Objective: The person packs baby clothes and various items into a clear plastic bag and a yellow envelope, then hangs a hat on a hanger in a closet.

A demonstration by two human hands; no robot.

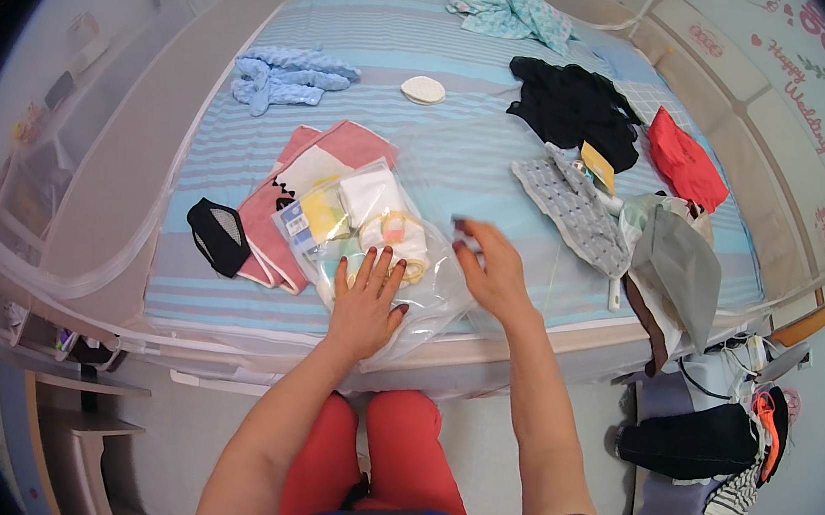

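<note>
My left hand [368,304] lies flat with fingers spread on a clear plastic bag [438,302] at the near side of the bed. Through the film show a folded white cloth [372,197], a round white item with yellow trim [393,237] and a packet with yellow and blue print [319,214]. Just right of the bag my right hand [490,269] hovers, a little blurred, thumb and fingers apart; it seems to hold nothing. Under the bag's far left part lies a pink and white cloth [341,144], with a black mesh-panelled item [218,237] on its left.
Blue striped bedding [316,29] spreads before me inside a mosquito net [51,250]. On it lie a blue fluffy cloth [288,77], a cream oval pad [423,90], black clothing [575,109], a red bag [686,162], a grey patterned cloth [576,210] and a grey bag [679,270].
</note>
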